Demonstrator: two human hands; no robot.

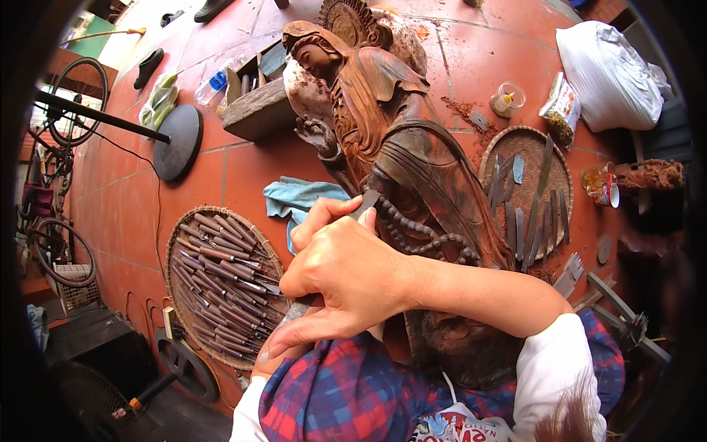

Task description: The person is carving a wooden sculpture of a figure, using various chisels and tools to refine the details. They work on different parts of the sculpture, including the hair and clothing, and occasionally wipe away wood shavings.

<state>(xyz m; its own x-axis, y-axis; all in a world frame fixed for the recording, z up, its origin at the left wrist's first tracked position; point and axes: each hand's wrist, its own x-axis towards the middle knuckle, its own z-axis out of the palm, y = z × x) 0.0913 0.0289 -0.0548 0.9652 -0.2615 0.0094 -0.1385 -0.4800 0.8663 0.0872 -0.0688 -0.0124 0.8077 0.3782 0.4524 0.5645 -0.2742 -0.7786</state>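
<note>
A carved wooden statue (412, 132) of a robed, seated figure lies before me, a string of carved beads (412, 228) across its lap. Crossing from the lower right, my right hand (350, 276) is closed around the near part of a dark, flat file (370, 199). My left hand (320, 221), partly hidden behind the right one, pinches the file close to its far tip. That tip is at the statue's lap, beside the beads; whether it touches the wood I cannot tell. A blue cloth (294, 200) lies just left of the statue.
At left, a round woven tray (177, 239) holds many chisels. Another woven tray (541, 140) on the right carries several flat files. A wooden box (258, 114), glass jar (508, 99), white sack (607, 74), black stand base (179, 142) and fan (92, 398) surround the statue.
</note>
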